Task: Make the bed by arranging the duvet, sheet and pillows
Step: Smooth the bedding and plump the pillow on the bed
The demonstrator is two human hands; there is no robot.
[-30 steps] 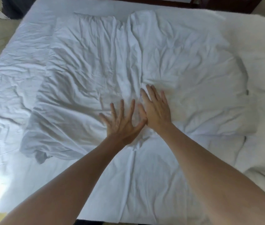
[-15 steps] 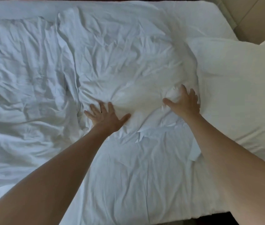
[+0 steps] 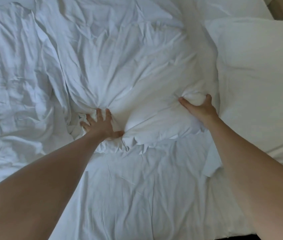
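While both hands clutch it, the middle pillow (image 3: 128, 70) lies crumpled on the bed sheet (image 3: 137, 187), one of three pillows in view. The left hand (image 3: 101, 124) bunches its near-left corner, fingers (image 3: 99, 113) curled into the cloth. The right hand (image 3: 199, 110) pinches a fold at its near-right corner. A flatter pillow (image 3: 16, 75) lies beyond the left fingers, a plump pillow (image 3: 258, 84) just beside the right. Bare sheet stretches nearward to the bed's edge.

Head camera looks steeply down, close over the bed (image 3: 137, 196)
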